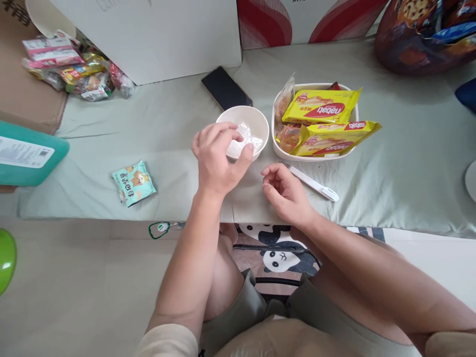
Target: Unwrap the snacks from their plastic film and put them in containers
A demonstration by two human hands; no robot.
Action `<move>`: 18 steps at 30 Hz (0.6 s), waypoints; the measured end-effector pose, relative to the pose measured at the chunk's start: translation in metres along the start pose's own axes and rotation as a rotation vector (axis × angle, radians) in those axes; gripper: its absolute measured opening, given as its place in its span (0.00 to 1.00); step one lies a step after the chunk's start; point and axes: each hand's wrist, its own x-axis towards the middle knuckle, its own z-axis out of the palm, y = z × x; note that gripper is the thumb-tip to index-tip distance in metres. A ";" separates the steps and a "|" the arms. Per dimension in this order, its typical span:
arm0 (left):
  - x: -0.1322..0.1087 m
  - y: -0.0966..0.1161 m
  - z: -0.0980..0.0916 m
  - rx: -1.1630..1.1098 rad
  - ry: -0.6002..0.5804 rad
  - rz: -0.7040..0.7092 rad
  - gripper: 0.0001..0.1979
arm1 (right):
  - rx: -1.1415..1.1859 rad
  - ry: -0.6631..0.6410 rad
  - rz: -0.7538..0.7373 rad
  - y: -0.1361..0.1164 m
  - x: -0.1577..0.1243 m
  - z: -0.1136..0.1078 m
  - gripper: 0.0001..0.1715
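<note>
My left hand [219, 156] is over the near left side of a white bowl [262, 116], its fingers curved and apart with nothing between them. Clear, crinkled plastic [247, 135] lies inside the bowl. To the right, my right hand [284, 191] rests at the cloth with loosely curled fingers and nothing visible in it. Beside it lies a white and grey utility-knife-like tool [314, 184]. Behind that hand stands a white tub [316, 158] holding yellow wafer packs [320, 105] and other wrapped snacks. A teal snack packet [134, 183] lies on the left.
A black phone [226, 88] lies behind the bowl. Large boxes [156, 34] stand at the back. Wrapped snacks [80, 72] are piled at the back left, near a teal container [29, 156]. A dark snack-filled container [405, 54] sits back right. The cloth-covered surface [186, 208] ends before my knees.
</note>
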 end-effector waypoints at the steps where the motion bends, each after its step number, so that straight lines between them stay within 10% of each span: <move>1: -0.001 -0.003 -0.003 -0.009 0.040 0.016 0.06 | -0.009 0.002 -0.008 0.000 -0.001 0.001 0.11; 6: -0.013 -0.028 -0.021 -0.003 0.255 -0.005 0.05 | -0.057 -0.037 -0.050 -0.002 -0.008 0.010 0.11; 13: -0.056 -0.091 -0.058 0.328 0.369 -0.453 0.17 | -0.164 -0.142 -0.118 0.001 -0.015 0.028 0.11; 18: -0.085 -0.150 -0.086 0.342 0.263 -0.743 0.31 | -0.261 -0.141 -0.165 0.006 -0.016 0.036 0.11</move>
